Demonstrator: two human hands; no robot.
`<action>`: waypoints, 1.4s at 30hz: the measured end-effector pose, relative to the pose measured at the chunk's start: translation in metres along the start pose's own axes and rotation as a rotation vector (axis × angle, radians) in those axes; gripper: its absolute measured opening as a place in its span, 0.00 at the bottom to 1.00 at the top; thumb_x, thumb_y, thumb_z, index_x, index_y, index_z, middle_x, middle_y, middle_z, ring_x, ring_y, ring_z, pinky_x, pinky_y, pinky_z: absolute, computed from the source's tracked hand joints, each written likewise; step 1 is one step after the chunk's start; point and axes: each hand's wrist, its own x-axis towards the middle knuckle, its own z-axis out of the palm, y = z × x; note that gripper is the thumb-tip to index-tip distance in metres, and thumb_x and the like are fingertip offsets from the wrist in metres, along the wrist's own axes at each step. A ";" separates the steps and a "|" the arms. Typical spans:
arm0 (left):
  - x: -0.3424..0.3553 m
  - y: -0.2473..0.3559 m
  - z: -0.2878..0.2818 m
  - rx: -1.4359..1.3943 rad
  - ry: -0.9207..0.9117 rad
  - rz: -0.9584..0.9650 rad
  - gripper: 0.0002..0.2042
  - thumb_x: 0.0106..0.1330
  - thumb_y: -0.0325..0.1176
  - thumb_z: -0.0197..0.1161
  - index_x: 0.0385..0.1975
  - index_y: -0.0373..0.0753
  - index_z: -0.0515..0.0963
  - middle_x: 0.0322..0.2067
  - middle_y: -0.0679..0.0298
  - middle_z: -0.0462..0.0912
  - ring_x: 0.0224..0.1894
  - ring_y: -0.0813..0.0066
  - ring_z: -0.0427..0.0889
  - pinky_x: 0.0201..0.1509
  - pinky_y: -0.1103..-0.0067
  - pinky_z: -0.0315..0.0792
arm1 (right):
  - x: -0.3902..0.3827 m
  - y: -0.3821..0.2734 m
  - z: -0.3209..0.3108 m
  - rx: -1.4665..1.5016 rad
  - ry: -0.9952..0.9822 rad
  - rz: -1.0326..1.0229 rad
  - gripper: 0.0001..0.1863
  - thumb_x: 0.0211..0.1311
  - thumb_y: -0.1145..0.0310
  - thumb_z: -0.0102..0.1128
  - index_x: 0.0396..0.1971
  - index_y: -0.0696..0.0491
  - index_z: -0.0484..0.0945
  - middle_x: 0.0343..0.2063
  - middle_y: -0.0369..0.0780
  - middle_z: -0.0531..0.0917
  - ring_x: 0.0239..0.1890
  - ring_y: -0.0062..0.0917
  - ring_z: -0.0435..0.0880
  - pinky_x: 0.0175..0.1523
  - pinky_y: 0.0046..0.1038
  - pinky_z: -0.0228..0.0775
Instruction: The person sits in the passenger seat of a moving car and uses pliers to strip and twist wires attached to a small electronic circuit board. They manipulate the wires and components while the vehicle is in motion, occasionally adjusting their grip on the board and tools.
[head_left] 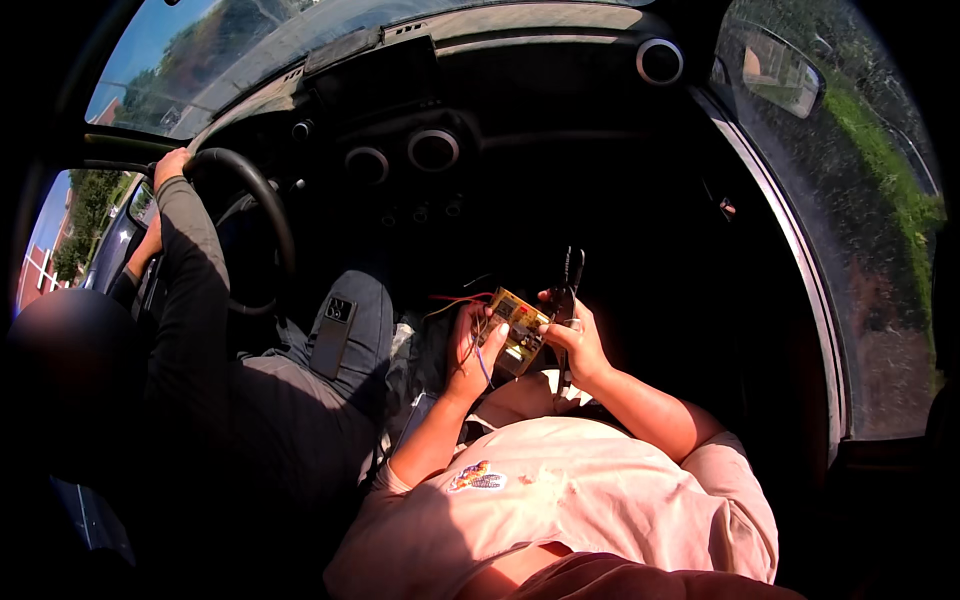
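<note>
My left hand grips the left side of a small yellow circuit board, its thumb over the front. Thin red, yellow, blue and dark wires trail from the board's left side. My right hand holds the board's right edge with its thumb, along with a long, dark, narrow object, perhaps a tool or strap, which stands upright behind the fingers and hangs below them. I cannot make out exactly what it is. Both hands are over my lap.
A co-worker sits at my left, hands on the steering wheel, with a dark phone on the thigh. The dashboard spans ahead beneath the windscreen. The car door and side window are at my right.
</note>
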 end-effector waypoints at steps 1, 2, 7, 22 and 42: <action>0.000 -0.002 0.000 -0.003 0.005 0.003 0.12 0.62 0.27 0.59 0.42 0.35 0.66 0.36 0.65 0.71 0.39 0.80 0.71 0.46 0.82 0.66 | -0.001 0.000 -0.001 -0.004 0.001 0.015 0.22 0.46 0.79 0.57 0.45 0.57 0.70 0.32 0.35 0.75 0.35 0.17 0.74 0.42 0.21 0.69; 0.001 -0.002 0.000 0.002 0.000 0.008 0.12 0.61 0.27 0.60 0.42 0.35 0.66 0.36 0.64 0.71 0.39 0.79 0.71 0.46 0.81 0.66 | -0.001 0.000 -0.002 -0.009 0.001 0.030 0.22 0.46 0.78 0.57 0.45 0.57 0.70 0.32 0.35 0.75 0.36 0.17 0.74 0.42 0.21 0.69; 0.001 0.004 -0.001 0.090 -0.020 0.002 0.14 0.61 0.28 0.60 0.45 0.36 0.65 0.38 0.64 0.71 0.42 0.77 0.70 0.47 0.81 0.65 | 0.000 0.000 -0.002 -0.067 0.021 0.009 0.23 0.46 0.75 0.59 0.46 0.56 0.70 0.34 0.37 0.76 0.38 0.21 0.75 0.44 0.24 0.69; 0.000 0.033 0.006 0.141 -0.058 -0.032 0.28 0.49 0.26 0.71 0.47 0.35 0.62 0.41 0.62 0.71 0.44 0.77 0.72 0.50 0.79 0.68 | -0.002 0.000 -0.004 0.014 -0.055 0.023 0.23 0.46 0.74 0.59 0.47 0.56 0.69 0.36 0.37 0.74 0.41 0.22 0.74 0.47 0.23 0.67; 0.002 0.023 0.010 -0.205 -0.098 -0.097 0.27 0.54 0.30 0.69 0.48 0.32 0.59 0.45 0.59 0.69 0.51 0.74 0.70 0.56 0.78 0.65 | -0.006 -0.014 -0.003 -0.084 -0.100 -0.022 0.24 0.46 0.74 0.59 0.48 0.58 0.68 0.37 0.36 0.74 0.40 0.18 0.74 0.46 0.22 0.68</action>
